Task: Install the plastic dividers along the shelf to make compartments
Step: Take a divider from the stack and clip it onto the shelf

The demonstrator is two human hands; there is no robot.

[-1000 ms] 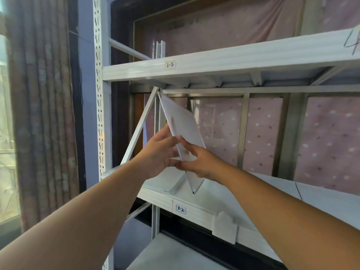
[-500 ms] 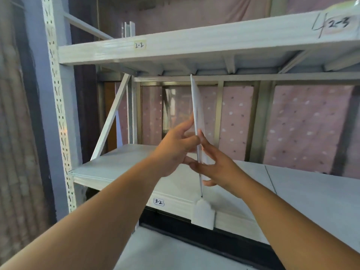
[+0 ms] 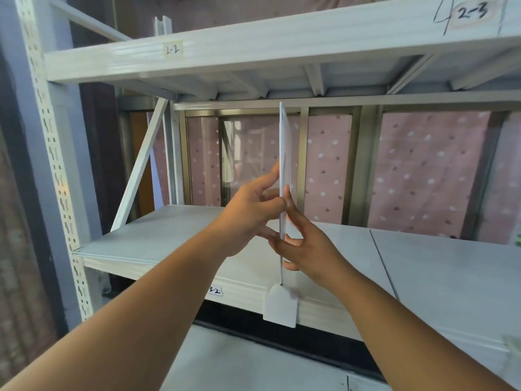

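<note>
A thin white plastic divider (image 3: 284, 142) stands upright and edge-on over the middle shelf (image 3: 174, 241), reaching almost up to the shelf above. Its lower edge meets a white plastic clip (image 3: 280, 306) hooked over the shelf's front lip. My left hand (image 3: 249, 214) presses the divider's left face with thumb and fingers. My right hand (image 3: 306, 246) pinches it from the right, lower down. Both hands hold the same panel.
The white metal rack has a perforated upright (image 3: 53, 170) at left and a diagonal brace (image 3: 141, 167). The upper shelf (image 3: 253, 49) carries labels 2-2 and 2-3; the middle shelf's label reads 3-2. A lower shelf (image 3: 253, 362) lies beneath. Pink dotted fabric hangs behind.
The divider went from tilted to upright, its bottom edge now at the front clip. The view shifted right along the shelf. Both hands kept hold of the panel.
</note>
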